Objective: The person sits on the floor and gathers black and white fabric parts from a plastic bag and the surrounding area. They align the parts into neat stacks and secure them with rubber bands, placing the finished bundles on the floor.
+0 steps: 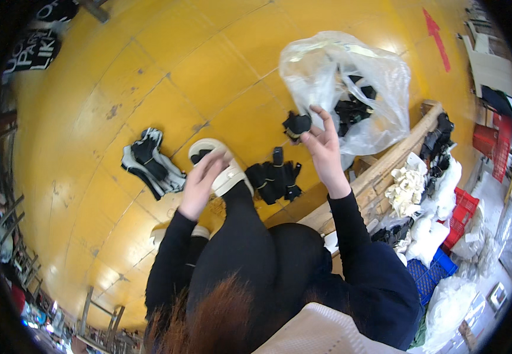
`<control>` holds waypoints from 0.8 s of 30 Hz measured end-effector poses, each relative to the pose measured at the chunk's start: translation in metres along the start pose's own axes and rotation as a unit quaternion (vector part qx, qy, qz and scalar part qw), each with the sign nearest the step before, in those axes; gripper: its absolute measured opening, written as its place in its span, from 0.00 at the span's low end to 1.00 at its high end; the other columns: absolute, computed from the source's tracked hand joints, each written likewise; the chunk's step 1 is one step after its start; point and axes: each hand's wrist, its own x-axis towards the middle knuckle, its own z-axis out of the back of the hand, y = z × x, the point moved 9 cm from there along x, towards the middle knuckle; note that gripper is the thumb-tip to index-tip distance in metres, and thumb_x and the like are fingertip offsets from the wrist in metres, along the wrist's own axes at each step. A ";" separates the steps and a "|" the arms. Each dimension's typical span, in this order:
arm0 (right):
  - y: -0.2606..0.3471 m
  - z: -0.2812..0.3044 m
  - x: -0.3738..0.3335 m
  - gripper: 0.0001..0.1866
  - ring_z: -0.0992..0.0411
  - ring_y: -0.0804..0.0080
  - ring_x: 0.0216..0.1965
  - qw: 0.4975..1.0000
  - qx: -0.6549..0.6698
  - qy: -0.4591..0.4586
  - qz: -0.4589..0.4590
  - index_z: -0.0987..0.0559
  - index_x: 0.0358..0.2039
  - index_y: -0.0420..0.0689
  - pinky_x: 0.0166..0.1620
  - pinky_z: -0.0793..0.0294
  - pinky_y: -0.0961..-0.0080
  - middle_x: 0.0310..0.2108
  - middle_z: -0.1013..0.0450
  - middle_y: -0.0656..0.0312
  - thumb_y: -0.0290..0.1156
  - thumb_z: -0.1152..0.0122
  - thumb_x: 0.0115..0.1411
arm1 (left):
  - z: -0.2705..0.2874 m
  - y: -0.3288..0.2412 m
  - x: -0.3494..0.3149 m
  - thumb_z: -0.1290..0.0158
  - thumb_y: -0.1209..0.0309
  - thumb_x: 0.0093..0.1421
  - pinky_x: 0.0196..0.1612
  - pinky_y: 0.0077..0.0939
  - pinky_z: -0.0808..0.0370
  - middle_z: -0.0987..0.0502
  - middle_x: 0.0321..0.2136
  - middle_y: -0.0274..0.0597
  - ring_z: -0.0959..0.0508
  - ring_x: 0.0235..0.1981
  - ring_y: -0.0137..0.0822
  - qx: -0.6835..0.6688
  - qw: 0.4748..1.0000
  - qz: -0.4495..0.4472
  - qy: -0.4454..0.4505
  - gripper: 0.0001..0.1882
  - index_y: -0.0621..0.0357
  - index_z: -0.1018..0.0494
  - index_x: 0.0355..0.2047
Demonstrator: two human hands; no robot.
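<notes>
- Yellow floor (149, 76) fills most of the frame, marked with scuffs and panel lines.
- At centre right, the right hand (322, 147) is raised with its fingers partly curled, pinching a small black piece (296, 124) between thumb and fingertips.
- Just behind that hand, in the upper right, sits a clear plastic bag (332, 71) with more black pieces inside it.
- At the centre, the left hand (200, 183) rests with fingers loosely bent on a cream sandal (223, 168) worn on the person's foot; it touches the sandal's strap, without a firm grip that I can tell.
- Between the two hands, on the floor, lies a small pile of black pieces (275, 177).
- To the left of centre lies a heap of black and white pieces (149, 162).
- A wooden beam (397, 153) runs diagonally at the right, with white cloth scraps (406, 186) and red and blue crates (462, 212) beyond it.
</notes>
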 end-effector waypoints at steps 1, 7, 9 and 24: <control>-0.002 -0.026 -0.003 0.28 0.29 0.73 0.39 0.999 0.004 0.038 -0.003 0.46 0.58 0.44 0.45 0.30 0.76 0.40 0.28 0.55 0.20 0.47 0.60 | -0.010 -0.003 0.010 0.57 0.59 0.68 0.59 0.30 0.37 0.31 0.55 0.42 0.34 0.59 0.36 -0.087 0.996 0.007 -0.013 0.23 0.58 0.38 0.58; -0.020 -0.095 -0.004 0.07 0.27 0.78 0.25 0.986 -0.113 0.123 -0.007 0.28 0.41 0.39 0.30 0.27 0.80 0.34 0.26 0.61 0.25 0.48 0.63 | -0.063 -0.041 0.035 0.60 0.55 0.68 0.33 0.23 0.33 0.28 0.38 0.34 0.30 0.35 0.27 -0.274 0.957 0.005 0.090 0.22 0.58 0.35 0.53; -0.001 -0.104 -0.004 0.05 0.24 0.70 0.25 0.928 -0.324 0.100 0.152 0.23 0.35 0.42 0.30 0.25 0.77 0.30 0.24 0.57 0.26 0.41 0.57 | -0.044 -0.012 0.035 0.55 0.62 0.67 0.47 0.26 0.32 0.29 0.42 0.33 0.30 0.43 0.26 -0.333 0.941 0.050 0.017 0.15 0.54 0.33 0.49; -0.011 -0.157 -0.018 0.08 0.33 0.57 0.34 0.748 -0.499 0.249 0.358 0.30 0.32 0.38 0.38 0.32 0.67 0.30 0.35 0.54 0.29 0.45 0.54 | -0.008 0.025 0.023 0.58 0.64 0.68 0.39 0.25 0.26 0.30 0.39 0.34 0.27 0.40 0.29 -0.328 0.932 -0.002 -0.152 0.10 0.52 0.36 0.47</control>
